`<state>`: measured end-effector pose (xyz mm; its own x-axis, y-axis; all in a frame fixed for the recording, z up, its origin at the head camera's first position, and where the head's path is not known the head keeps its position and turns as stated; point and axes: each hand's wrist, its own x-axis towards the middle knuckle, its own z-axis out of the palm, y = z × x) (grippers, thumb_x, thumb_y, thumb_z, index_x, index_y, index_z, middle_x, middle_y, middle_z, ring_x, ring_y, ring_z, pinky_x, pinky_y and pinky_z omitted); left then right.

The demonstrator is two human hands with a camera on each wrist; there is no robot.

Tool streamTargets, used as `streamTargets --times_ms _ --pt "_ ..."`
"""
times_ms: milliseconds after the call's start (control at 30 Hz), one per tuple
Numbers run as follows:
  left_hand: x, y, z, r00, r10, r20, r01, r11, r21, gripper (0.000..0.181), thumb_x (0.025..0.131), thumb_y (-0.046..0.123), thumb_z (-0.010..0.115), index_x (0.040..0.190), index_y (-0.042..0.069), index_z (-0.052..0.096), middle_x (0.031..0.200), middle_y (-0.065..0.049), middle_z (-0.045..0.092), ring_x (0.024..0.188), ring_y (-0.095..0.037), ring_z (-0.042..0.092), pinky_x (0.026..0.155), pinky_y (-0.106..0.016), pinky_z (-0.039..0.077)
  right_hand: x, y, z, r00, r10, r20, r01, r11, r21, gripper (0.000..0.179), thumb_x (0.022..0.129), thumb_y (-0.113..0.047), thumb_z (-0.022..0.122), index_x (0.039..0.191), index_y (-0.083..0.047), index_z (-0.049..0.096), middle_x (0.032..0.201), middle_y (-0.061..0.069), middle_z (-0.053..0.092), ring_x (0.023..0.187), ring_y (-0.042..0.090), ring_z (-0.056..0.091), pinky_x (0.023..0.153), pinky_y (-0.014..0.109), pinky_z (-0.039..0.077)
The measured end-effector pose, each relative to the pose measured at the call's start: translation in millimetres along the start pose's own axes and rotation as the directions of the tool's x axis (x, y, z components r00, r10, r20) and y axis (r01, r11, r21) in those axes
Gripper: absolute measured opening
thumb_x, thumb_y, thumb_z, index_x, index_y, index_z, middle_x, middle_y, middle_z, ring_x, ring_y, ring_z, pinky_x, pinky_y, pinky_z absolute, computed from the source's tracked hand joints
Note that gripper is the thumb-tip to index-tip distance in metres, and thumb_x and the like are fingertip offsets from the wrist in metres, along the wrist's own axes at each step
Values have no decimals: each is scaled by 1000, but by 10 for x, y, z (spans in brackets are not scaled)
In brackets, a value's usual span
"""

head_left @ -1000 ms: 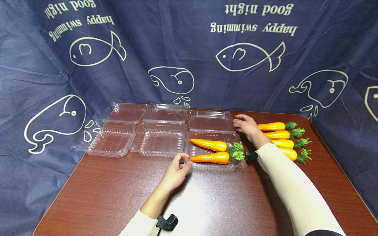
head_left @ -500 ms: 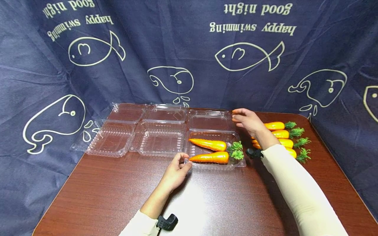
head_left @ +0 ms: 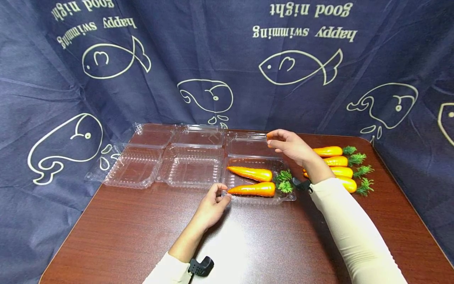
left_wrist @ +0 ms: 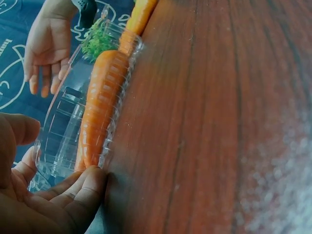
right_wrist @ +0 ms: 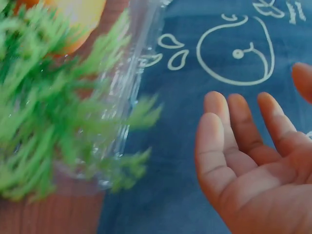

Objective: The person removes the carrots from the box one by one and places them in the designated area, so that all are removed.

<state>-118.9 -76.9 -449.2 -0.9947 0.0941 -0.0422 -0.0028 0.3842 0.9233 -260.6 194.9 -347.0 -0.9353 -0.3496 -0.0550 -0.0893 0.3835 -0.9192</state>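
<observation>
My left hand (head_left: 209, 209) holds the front left corner of a clear plastic clamshell container (head_left: 283, 200), thumb and fingers about its rim. Two orange carrots with green tops lie in that container, a rear carrot (head_left: 250, 173) and a front carrot (head_left: 253, 189). In the left wrist view the front carrot (left_wrist: 105, 97) shows through the ribbed wall, close to my fingertips. My right hand (head_left: 292, 148) is above the right side of the raised lid (head_left: 248, 146), fingers loosely bent. The right wrist view shows nothing held in the right hand (right_wrist: 253, 165); leafy tops (right_wrist: 63, 112) are beside it.
Several more carrots (head_left: 337, 161) lie in a column at the right, partly behind my right forearm. Two other opened clear containers stand left, a middle container (head_left: 191, 169) and a far left container (head_left: 133, 169). A blue printed cloth (head_left: 213, 47) hangs behind the table (head_left: 142, 236).
My right hand has moved left from beside the lid's right edge to over the lid. The left hand, container and carrots have stayed in place.
</observation>
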Motion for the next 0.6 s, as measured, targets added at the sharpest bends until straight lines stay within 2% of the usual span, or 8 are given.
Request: streamTargets --times_ms 167,300,500,600 --pt "-5 3 -6 1000 5 0 -5 1000 6 28 95 25 63 119 12 56 111 -8 61 82 -14 59 70 -34 45 -9 -64 127 995 -69 68 77 990 -115 36 97 -13 63 128 4 56 125 20 59 113 32 56 99 51 43" --pt "-5 -1 -11 1000 6 1 -6 1000 4 28 96 25 62 119 12 55 106 -5 61 80 -13 58 69 -32 45 6 -74 239 983 -115 143 146 963 -226 34 93 -14 68 123 2 61 120 20 63 111 31 58 97 44 44" --pt "-7 -3 -22 1000 8 9 -8 1000 0 28 96 25 62 120 12 55 103 -4 61 79 -13 57 69 -33 44 17 -48 368 956 -94 277 181 934 -309 40 91 -16 71 125 2 60 121 20 64 109 29 60 96 45 44" --pt "-9 1 -27 1000 15 17 -15 1000 -5 28 96 25 61 120 12 55 101 -3 61 78 -13 56 68 -33 44 26 -27 408 938 -99 333 231 894 -383 42 91 -18 72 126 1 60 123 18 64 110 28 61 97 46 45"
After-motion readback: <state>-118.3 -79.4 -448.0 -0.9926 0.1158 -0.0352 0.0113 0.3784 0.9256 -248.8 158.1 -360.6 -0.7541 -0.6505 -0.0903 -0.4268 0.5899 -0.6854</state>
